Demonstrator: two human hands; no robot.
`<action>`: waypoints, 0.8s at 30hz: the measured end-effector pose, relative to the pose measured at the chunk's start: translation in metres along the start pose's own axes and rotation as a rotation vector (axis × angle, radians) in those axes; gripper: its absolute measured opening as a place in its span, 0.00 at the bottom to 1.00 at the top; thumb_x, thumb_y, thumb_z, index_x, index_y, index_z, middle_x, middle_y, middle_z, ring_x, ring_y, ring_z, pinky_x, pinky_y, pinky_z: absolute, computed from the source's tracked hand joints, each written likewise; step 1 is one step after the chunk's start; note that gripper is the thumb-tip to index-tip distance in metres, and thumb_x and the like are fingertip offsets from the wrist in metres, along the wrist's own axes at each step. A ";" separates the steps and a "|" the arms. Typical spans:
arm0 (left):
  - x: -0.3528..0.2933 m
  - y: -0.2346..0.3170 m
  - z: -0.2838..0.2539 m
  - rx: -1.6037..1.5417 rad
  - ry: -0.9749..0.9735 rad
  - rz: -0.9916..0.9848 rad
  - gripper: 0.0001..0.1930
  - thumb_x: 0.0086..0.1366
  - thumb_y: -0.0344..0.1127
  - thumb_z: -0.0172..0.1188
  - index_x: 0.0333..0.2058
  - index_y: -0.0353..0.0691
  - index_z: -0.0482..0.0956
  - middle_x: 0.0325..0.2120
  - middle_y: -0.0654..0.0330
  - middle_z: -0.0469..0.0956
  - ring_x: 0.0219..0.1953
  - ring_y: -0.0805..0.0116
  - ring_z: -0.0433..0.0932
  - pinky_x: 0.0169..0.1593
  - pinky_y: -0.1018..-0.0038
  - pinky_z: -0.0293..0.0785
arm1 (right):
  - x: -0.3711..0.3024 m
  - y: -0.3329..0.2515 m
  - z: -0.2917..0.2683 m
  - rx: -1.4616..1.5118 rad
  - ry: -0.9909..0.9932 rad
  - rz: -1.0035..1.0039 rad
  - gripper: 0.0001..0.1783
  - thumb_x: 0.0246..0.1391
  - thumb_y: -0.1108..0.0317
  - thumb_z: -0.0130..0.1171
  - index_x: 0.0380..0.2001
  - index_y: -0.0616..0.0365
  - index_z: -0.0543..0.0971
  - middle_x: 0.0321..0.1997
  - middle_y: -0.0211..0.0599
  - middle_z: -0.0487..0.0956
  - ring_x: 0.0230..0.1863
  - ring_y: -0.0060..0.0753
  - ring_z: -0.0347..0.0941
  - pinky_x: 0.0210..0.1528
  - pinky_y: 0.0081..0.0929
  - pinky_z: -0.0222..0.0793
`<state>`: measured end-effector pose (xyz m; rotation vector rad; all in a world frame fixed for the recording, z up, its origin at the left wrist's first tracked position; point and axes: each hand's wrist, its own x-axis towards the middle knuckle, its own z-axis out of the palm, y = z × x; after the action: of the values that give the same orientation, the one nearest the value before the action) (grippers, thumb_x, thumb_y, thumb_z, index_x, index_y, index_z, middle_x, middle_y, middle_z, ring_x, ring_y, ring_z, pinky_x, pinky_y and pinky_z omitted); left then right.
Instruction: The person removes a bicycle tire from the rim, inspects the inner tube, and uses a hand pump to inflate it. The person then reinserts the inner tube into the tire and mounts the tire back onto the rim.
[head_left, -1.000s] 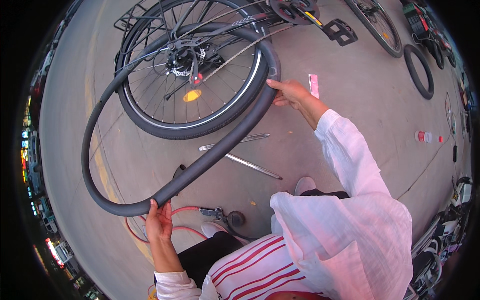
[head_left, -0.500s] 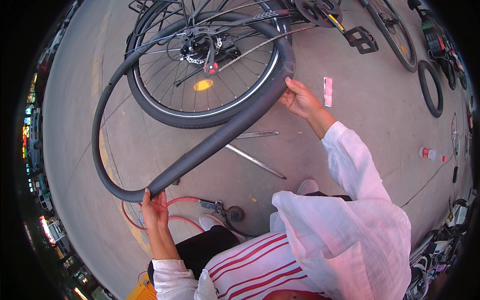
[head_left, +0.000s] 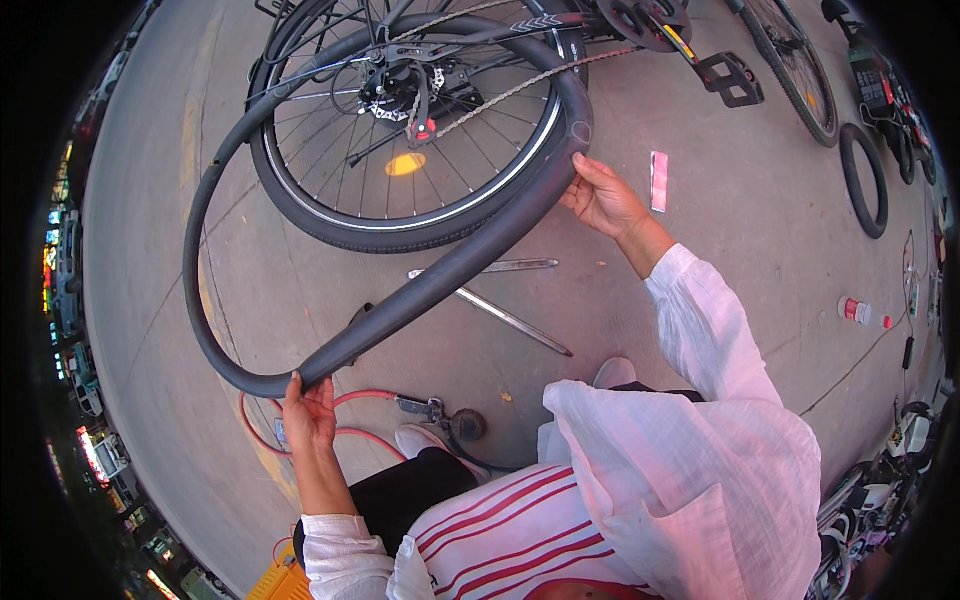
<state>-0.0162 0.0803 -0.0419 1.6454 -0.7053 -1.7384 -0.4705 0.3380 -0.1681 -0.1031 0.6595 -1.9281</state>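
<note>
A black, inflated bicycle inner tube forms a big loop in front of me, fatter along its near side and thinner to the left. My left hand pinches its near end from below, thumb on the edge. Higher up on the right, my right hand grips the tube's outer edge between thumb and fingers. The tube's far part passes behind the frame of a bicycle lying at the top. That bicycle's wheel has its tire on, and an amber reflector sits among the spokes.
Metal tire levers lie on the pavement under the tube. A red air hose with an inflator gun rests by my feet. Pink strip, loose tire and plastic bottle lie rightward. A yellow box stands lower left.
Both hands keep their hold on the inner tube. Its near end and my left hand have risen slightly, uncovering more of the tire levers beneath.
</note>
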 end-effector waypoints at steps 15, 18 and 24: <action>0.001 -0.003 0.004 0.063 0.087 -0.068 0.08 0.68 0.34 0.56 0.41 0.36 0.73 0.37 0.53 0.80 0.40 0.60 0.82 0.44 0.68 0.83 | -0.001 0.003 0.001 -0.096 0.130 0.033 0.17 0.64 0.56 0.55 0.45 0.60 0.76 0.46 0.39 0.81 0.48 0.32 0.78 0.55 0.35 0.74; -0.001 -0.004 0.007 0.069 0.089 -0.069 0.07 0.68 0.33 0.56 0.41 0.37 0.73 0.37 0.53 0.80 0.40 0.60 0.82 0.44 0.68 0.84 | -0.003 0.003 -0.002 -0.112 0.146 0.048 0.18 0.63 0.55 0.56 0.45 0.60 0.76 0.46 0.38 0.81 0.48 0.32 0.78 0.55 0.35 0.73; 0.006 -0.009 0.000 0.114 0.049 -0.101 0.08 0.69 0.33 0.55 0.42 0.37 0.73 0.39 0.52 0.79 0.42 0.59 0.81 0.46 0.67 0.83 | -0.009 0.006 0.001 -0.234 0.284 0.131 0.26 0.59 0.51 0.60 0.47 0.64 0.75 0.45 0.45 0.80 0.49 0.39 0.77 0.54 0.39 0.74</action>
<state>-0.0168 0.0821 -0.0523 1.8229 -0.7207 -1.7497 -0.4611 0.3438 -0.1685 0.0683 1.0552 -1.7484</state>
